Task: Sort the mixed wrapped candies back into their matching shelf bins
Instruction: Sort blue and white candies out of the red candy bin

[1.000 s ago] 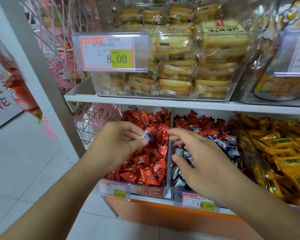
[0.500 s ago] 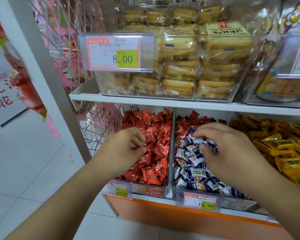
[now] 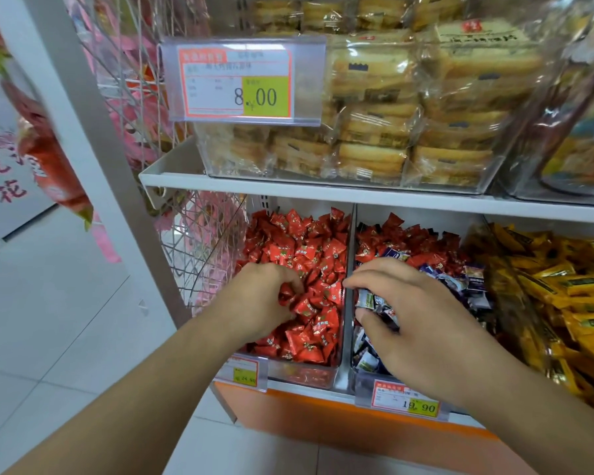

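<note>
Left hand (image 3: 259, 298) curls down into the red candy bin (image 3: 299, 371), fingers closed around a red candy (image 3: 286, 292). Right of that bin's divider (image 3: 346, 303), right hand (image 3: 415, 320) pinches dark-wrapped candies (image 3: 374, 305) over the mixed bin (image 3: 364, 382).

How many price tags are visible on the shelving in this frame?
3. One reads 8.00, clipped to the upper bin of wrapped biscuits. One reads 24.90, below the red-candy bin. One reads 19.90, below the mixed bin. Others may lie out of frame on the right.
</note>
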`<state>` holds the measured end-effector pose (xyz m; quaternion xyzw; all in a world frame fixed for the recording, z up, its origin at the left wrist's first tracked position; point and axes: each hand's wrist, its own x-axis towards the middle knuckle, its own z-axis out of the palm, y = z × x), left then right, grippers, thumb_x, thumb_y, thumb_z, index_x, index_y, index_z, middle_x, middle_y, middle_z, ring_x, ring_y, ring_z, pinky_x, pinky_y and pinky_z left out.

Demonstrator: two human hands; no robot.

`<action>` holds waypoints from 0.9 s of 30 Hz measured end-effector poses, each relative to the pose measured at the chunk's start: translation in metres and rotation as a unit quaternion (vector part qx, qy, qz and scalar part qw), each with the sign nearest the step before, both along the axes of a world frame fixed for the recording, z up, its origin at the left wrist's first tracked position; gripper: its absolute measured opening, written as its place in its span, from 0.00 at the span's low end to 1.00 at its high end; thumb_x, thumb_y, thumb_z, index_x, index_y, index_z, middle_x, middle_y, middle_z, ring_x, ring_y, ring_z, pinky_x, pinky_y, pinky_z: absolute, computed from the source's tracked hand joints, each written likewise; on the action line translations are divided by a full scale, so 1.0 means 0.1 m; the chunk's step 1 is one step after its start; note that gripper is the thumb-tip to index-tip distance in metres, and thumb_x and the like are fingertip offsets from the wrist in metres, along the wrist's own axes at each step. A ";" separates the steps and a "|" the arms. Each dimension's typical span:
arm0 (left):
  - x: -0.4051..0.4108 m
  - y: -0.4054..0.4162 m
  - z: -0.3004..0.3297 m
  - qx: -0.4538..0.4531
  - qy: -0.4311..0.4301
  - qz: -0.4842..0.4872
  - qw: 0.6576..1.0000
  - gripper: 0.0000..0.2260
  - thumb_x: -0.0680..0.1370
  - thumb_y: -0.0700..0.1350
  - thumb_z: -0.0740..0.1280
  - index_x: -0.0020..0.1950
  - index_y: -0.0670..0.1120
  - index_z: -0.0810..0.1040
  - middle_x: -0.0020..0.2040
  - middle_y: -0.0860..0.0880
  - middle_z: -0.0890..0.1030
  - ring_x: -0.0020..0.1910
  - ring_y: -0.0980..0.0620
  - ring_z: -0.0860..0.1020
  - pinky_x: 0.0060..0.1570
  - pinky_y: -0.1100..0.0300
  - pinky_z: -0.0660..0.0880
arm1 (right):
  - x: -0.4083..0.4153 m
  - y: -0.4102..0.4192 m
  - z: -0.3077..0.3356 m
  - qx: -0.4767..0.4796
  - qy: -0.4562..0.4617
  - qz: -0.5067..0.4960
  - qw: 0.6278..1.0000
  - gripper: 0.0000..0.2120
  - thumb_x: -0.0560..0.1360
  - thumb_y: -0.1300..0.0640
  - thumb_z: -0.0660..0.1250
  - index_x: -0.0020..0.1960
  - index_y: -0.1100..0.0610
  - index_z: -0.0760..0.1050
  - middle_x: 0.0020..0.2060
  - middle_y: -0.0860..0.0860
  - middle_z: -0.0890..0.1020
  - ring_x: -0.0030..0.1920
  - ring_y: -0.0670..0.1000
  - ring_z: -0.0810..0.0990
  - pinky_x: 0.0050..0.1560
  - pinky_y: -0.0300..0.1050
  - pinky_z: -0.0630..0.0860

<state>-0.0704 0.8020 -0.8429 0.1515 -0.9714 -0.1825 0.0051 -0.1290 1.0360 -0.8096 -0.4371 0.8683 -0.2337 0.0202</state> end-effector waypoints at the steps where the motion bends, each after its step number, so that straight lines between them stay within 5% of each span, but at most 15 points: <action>1: -0.01 0.00 0.01 0.004 0.011 0.004 1.000 0.15 0.73 0.45 0.79 0.57 0.59 0.84 0.48 0.56 0.80 0.48 0.56 0.80 0.47 0.67 0.73 | 0.00 0.00 0.00 0.002 0.000 0.001 1.000 0.16 0.82 0.50 0.64 0.70 0.42 0.73 0.66 0.31 0.68 0.67 0.35 0.66 0.61 0.19 0.54; 9: 0.04 -0.21 0.21 0.070 0.157 0.105 0.979 0.13 0.76 0.47 0.77 0.58 0.59 0.84 0.50 0.54 0.83 0.47 0.57 0.80 0.41 0.71 0.72 | -0.01 0.02 -0.03 0.001 -0.002 -0.001 1.000 0.15 0.82 0.51 0.65 0.68 0.42 0.74 0.65 0.31 0.68 0.67 0.35 0.67 0.62 0.18 0.53; 14: 0.08 -0.20 0.17 -0.015 0.135 0.061 0.989 0.26 0.77 0.48 0.75 0.74 0.57 0.74 0.70 0.48 0.76 0.65 0.48 0.76 0.64 0.60 0.71 | -0.01 0.01 -0.02 0.004 -0.002 -0.001 1.000 0.16 0.82 0.51 0.64 0.69 0.41 0.73 0.65 0.31 0.67 0.67 0.35 0.65 0.61 0.17 0.53; 18: 0.09 -0.12 0.14 -0.056 0.117 0.031 0.991 0.25 0.77 0.45 0.75 0.73 0.57 0.75 0.74 0.49 0.70 0.69 0.46 0.74 0.69 0.53 0.73 | -0.01 0.02 -0.02 0.006 0.000 0.001 1.000 0.16 0.82 0.51 0.65 0.69 0.41 0.73 0.66 0.30 0.67 0.67 0.35 0.65 0.61 0.17 0.53; 22: 0.06 -0.06 0.14 -0.065 0.113 -0.001 0.992 0.14 0.76 0.45 0.75 0.61 0.55 0.83 0.61 0.54 0.78 0.57 0.54 0.78 0.59 0.55 0.78 | -0.02 0.02 -0.03 0.008 0.002 0.002 1.000 0.16 0.82 0.52 0.65 0.69 0.41 0.73 0.66 0.30 0.67 0.68 0.34 0.65 0.62 0.18 0.53; 25: 0.05 -0.01 0.11 0.026 0.039 -0.026 0.999 0.04 0.76 0.48 0.76 0.49 0.55 0.86 0.44 0.59 0.82 0.43 0.65 0.79 0.43 0.72 0.75 | -0.01 0.02 -0.02 0.008 0.003 0.003 1.000 0.16 0.82 0.52 0.65 0.69 0.41 0.73 0.66 0.30 0.67 0.68 0.33 0.65 0.62 0.18 0.53; 27: 0.06 -0.01 0.04 0.056 0.000 -0.039 0.998 0.02 0.76 0.48 0.76 0.48 0.55 0.86 0.43 0.58 0.84 0.43 0.66 0.80 0.39 0.77 0.71 | -0.01 0.02 -0.03 0.007 0.003 0.004 1.000 0.16 0.82 0.51 0.64 0.69 0.41 0.72 0.66 0.30 0.67 0.68 0.33 0.65 0.62 0.19 0.53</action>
